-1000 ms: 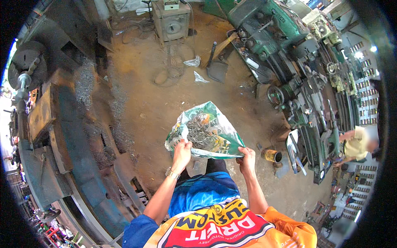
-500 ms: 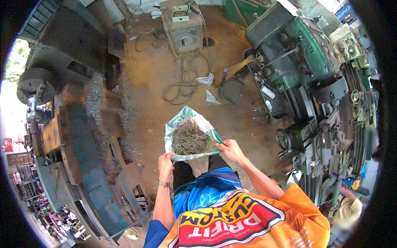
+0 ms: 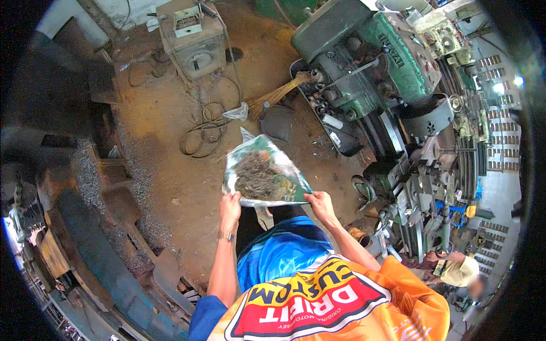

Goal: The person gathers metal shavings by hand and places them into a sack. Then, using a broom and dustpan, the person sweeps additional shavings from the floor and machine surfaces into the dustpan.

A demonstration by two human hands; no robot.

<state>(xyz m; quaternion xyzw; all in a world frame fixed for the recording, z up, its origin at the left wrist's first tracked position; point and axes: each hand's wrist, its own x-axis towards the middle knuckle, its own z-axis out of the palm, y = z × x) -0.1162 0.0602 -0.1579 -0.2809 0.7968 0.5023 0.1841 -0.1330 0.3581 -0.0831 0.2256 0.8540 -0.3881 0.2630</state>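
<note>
In front of my body I hold a white and green plastic sack [image 3: 289, 175] spread open between both hands. A tangled heap of grey-brown metal shavings [image 3: 256, 177] lies in it, mostly toward its left side and slightly blurred. My left hand [image 3: 230, 210], with a metal-banded watch [image 3: 226, 235] at the wrist, is closed on the sack's near left corner. My right hand [image 3: 322, 207] pinches the near right corner. The sack hangs above the brown floor, apart from the machines.
A green lathe [image 3: 398, 54] stands at right, another dark machine [image 3: 85, 227] at left with shavings beside it. Ahead are a box-shaped unit [image 3: 196, 54], coiled cable [image 3: 205, 133], a straw broom [image 3: 278, 94] and a black dustpan [image 3: 277, 122]. Another person [image 3: 458, 270] is at lower right.
My view has swung to the right, so the room shifts left. The sack's right side is stretched wider, showing more green, and the shavings sit more to its left. Both hands keep their grip.
</note>
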